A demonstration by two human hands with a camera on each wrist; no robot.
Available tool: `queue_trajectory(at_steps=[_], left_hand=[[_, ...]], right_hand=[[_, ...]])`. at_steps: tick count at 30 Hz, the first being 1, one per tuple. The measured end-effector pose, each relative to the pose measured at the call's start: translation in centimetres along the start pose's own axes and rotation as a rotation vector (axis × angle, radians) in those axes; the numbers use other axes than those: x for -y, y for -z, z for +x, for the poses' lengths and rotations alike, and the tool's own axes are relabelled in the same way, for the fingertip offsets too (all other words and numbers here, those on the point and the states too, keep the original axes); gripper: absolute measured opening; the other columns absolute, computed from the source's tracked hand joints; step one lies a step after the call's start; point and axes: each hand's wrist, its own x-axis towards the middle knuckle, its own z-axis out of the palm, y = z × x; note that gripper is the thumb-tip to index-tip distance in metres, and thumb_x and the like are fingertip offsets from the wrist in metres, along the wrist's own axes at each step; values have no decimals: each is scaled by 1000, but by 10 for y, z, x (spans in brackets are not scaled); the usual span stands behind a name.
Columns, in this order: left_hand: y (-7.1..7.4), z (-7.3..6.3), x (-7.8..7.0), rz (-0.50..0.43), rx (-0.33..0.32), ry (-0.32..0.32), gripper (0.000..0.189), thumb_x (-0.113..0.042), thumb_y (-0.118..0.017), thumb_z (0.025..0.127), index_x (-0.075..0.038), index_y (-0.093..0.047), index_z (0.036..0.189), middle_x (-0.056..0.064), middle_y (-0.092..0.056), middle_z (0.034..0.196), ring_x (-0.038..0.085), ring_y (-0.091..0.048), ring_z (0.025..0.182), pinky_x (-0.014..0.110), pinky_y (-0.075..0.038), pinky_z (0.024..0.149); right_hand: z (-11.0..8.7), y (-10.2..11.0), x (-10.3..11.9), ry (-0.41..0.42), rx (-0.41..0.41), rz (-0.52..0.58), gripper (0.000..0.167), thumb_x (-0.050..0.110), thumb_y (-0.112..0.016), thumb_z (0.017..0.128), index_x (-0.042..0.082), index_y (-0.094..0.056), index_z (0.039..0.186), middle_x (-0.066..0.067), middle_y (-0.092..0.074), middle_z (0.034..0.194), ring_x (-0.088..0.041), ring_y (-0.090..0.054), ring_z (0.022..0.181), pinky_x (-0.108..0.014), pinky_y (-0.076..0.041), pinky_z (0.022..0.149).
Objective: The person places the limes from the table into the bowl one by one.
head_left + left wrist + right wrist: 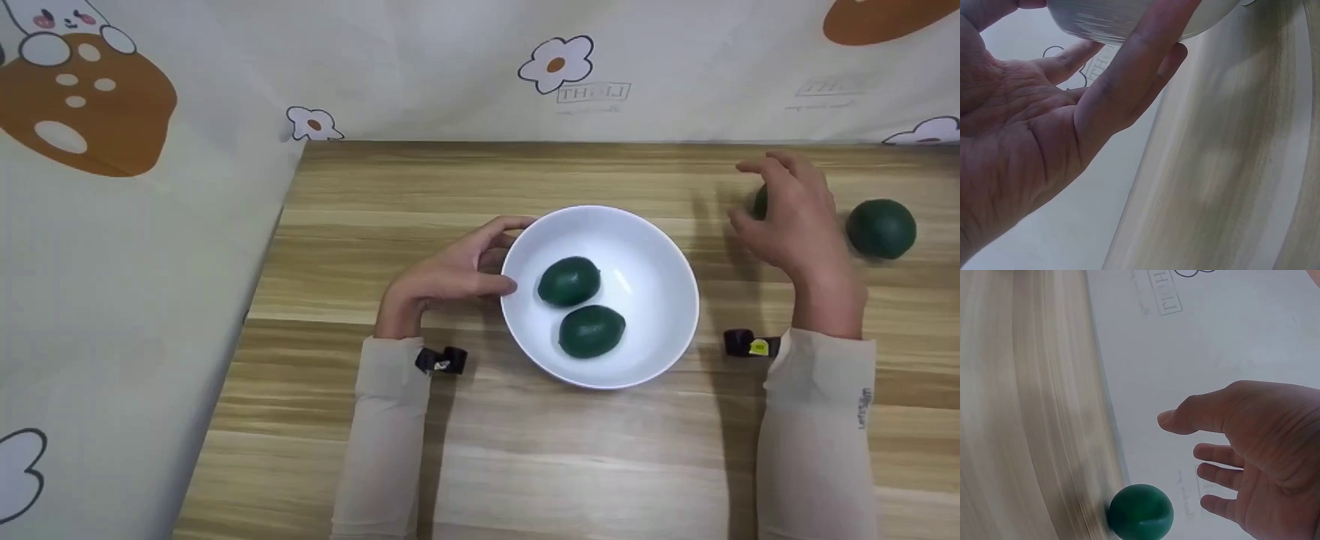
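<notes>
My left hand (pixel 457 274) holds a white bowl (pixel 660 300) at its left side, the thumb at the rim and the fingers against the outer wall. Inside the bowl lie two dark green limes, one lime (pixel 568 281) behind the other lime (pixel 592 331). In the left wrist view, the fingers (pixel 1129 67) reach around the bowl's underside (pixel 1100 19). At the right, my right hand (pixel 795 214) hovers with fingers apart over a lime (pixel 760 202) it mostly hides. The right wrist view shows a green lime (pixel 1141 513) apart from the fingertips (pixel 1167 419).
Another dark green lime (pixel 881 229) sits on the wooden table (pixel 315 405), to the right of my right hand. A pale printed sheet (pixel 435 67) with flowers lines the table's back edge and left side.
</notes>
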Motion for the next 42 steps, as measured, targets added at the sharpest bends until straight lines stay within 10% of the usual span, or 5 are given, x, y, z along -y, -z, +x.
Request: queue_trajectory(at_steps=[42], left_hand=[[1,1,-1,27,-6,6,85,2,-70,86,-13,-36,162,19,-50,154,35,-56,141,45,-53,111]], right_hand=[[11,6,-33,-127,155,-23,72,24,-65,100,3,-36,162,-29,-8,176,-58,-13,158,-81,-26,117]])
